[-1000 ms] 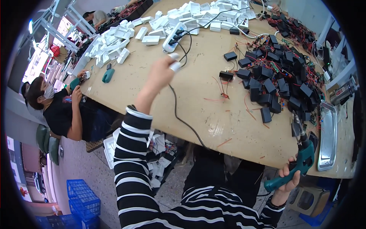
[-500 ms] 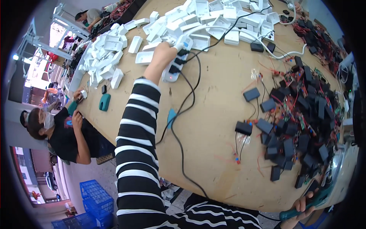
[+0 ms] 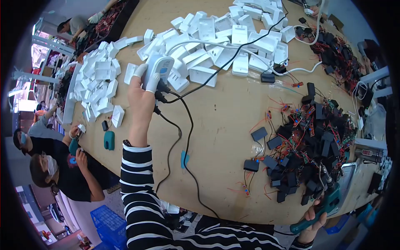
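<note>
My left hand, with white covers on some fingertips, grips a white power strip. It is tilted up over the table, beside the white plastic cases. Black plugs sit in it, their cables running down the table toward me. My right hand is wrapped around a green corded hand tool at the lower right. The thin metal tip of this tool points up beside a heap of black boxes with red wires. Its exact kind is unclear.
White plastic cases spread across the far side. A green case-like object lies at the left edge. There, a masked co-worker holds a similar green tool. Blue crates stand on the floor. Blue tape marks the table.
My left hand has lifted and tilted the power strip and moved it to the left, its cables shifting along. My right hand has raised the green tool slightly and inward. The view has shifted.
</note>
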The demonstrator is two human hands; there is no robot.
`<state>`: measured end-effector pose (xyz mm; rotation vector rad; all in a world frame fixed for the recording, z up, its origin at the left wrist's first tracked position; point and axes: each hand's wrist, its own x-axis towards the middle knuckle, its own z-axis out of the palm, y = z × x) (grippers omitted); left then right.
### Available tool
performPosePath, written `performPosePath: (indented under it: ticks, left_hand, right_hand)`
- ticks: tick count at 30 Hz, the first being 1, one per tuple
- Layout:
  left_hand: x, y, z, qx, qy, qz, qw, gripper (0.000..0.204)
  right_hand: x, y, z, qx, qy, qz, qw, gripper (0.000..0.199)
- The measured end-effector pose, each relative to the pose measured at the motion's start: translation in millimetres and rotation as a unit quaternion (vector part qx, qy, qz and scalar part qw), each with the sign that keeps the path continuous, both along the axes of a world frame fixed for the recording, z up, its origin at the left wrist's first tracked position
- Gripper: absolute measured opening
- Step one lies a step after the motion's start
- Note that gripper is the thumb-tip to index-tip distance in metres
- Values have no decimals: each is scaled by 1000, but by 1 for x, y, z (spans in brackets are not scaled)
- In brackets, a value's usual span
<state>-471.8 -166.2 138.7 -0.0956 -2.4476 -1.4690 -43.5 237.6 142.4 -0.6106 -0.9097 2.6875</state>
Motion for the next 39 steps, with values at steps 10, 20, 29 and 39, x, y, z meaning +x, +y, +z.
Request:
performPosePath:
  ticks: [10, 20, 29, 39]
  left_hand:
    - [-2, -8, 84, 103, 105, 7, 989, 32]
    - [-69, -77, -22, -95, -45, -4, 994, 39]
    - [-129, 42, -2, -255, 224, -54, 939, 35]
    - [-328, 23, -75, -237, -219, -77, 944, 48]
  right_hand:
    - [-21, -20, 31, -12, 8, -28, 1000, 59]
    - [-55, -26, 29, 2, -42, -6, 999, 56]
    - [-48, -11, 0, -55, -61, -3, 997, 54]
    - [-61, -15, -5, -6, -87, -79, 993, 55]
